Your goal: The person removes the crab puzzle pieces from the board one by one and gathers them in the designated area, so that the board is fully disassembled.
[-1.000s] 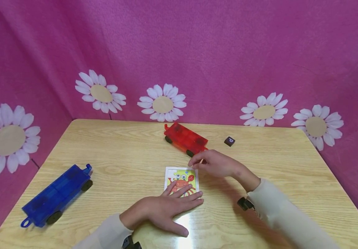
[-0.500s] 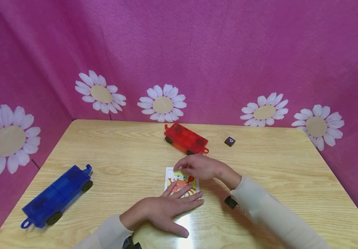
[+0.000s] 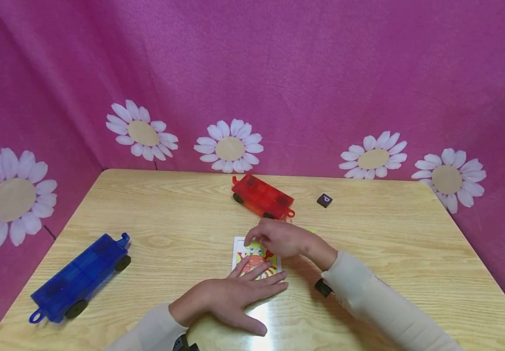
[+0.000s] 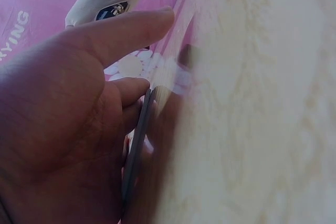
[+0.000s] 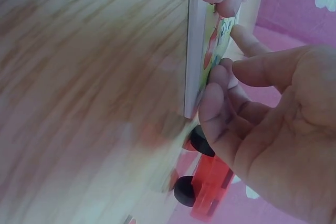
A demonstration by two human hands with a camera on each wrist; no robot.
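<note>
A square jigsaw puzzle (image 3: 256, 250) with a white border and a red crab picture lies on the table. My left hand (image 3: 237, 295) rests flat across its near part, fingers spread, covering the crab's lower body. In the left wrist view, the puzzle's dark edge (image 4: 137, 153) shows under my fingers. Over the far side of the picture is my right hand (image 3: 281, 238), its index fingertip at the upper left corner. The right wrist view shows my right hand's thumb (image 5: 257, 73) apart from the index finger, the other fingers loosely curled at the picture's edge; no piece shows between them.
A red wheeled toy car base (image 3: 262, 195) stands just behind my right hand. A blue one (image 3: 81, 275) is at the left. At the back right lies a small black tile (image 3: 324, 200) with a white mark. A yellow-green bit (image 3: 313, 231) peeks out behind my right wrist.
My right hand has moved left from the puzzle's upper right corner to its upper left part. The yellow-green bit behind the wrist has come into view. My left hand stays in place.
</note>
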